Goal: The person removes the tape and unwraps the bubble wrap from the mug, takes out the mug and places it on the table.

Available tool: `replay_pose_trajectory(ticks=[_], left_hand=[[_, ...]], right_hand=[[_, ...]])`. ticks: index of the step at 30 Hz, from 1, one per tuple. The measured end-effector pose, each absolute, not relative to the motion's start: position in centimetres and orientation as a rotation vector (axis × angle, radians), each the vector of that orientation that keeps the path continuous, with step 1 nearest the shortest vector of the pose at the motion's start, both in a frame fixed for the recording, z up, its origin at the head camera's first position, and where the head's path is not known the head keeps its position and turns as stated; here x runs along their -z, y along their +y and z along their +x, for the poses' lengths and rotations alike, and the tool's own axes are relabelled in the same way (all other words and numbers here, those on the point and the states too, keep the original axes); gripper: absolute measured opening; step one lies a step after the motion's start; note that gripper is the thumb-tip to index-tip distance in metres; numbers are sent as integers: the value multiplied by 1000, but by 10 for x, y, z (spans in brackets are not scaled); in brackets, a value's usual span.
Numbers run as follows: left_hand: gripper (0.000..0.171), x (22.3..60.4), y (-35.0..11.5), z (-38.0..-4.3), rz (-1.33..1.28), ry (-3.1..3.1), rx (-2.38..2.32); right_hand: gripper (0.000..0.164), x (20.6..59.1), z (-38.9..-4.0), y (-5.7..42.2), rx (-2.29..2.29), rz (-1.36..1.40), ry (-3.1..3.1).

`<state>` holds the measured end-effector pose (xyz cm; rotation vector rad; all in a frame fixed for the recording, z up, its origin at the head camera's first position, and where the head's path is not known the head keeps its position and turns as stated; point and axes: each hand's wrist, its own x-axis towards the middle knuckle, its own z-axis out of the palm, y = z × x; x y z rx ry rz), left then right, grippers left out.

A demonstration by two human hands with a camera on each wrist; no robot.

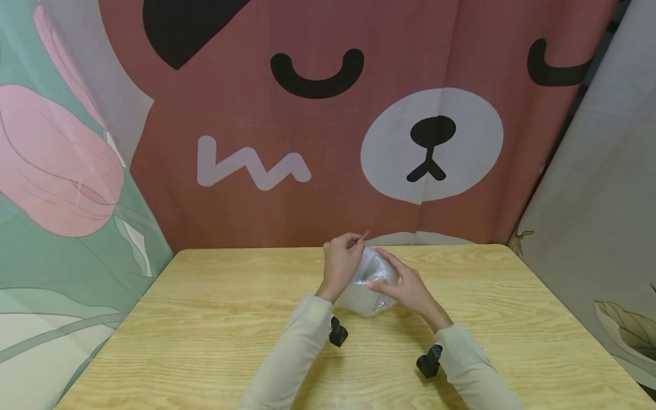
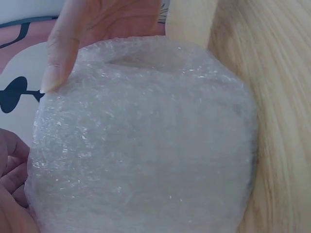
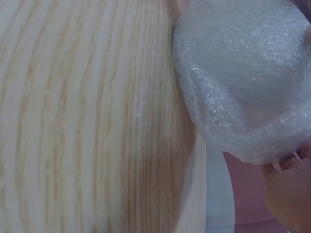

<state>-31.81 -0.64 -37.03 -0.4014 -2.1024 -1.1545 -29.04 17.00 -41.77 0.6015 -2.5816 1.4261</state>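
A bundle in clear bubble wrap (image 1: 370, 297) stands near the table's far edge, between both hands; what lies inside is hidden. My left hand (image 1: 340, 263) is at its upper left, fingers curled, pinching a thin pinkish strip (image 1: 365, 234) too small to identify. From the right, my right hand (image 1: 407, 287) grips the bundle between thumb and fingers. Its thumb lies on the wrap (image 2: 146, 141) in the left wrist view. In the right wrist view, the left fingertips touch the wrap's edge (image 3: 252, 145).
The wooden table (image 1: 205, 330) spreads out around the bundle. Behind it hangs a curtain (image 1: 328, 210) with a bear face. Patterned cloth (image 1: 56, 159) hangs on the left, and a pale curtain (image 1: 605, 199) on the right. Small black cameras (image 1: 429, 361) sit at the wrists.
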Motion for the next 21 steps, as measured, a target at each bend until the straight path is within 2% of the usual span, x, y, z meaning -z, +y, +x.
replay_pose_trajectory(ticks=[21], left_hand=[[8,366,-18,-319,-290,-1983,1403]], right_hand=[[82,417,-288,170,-1459,575,-2578]])
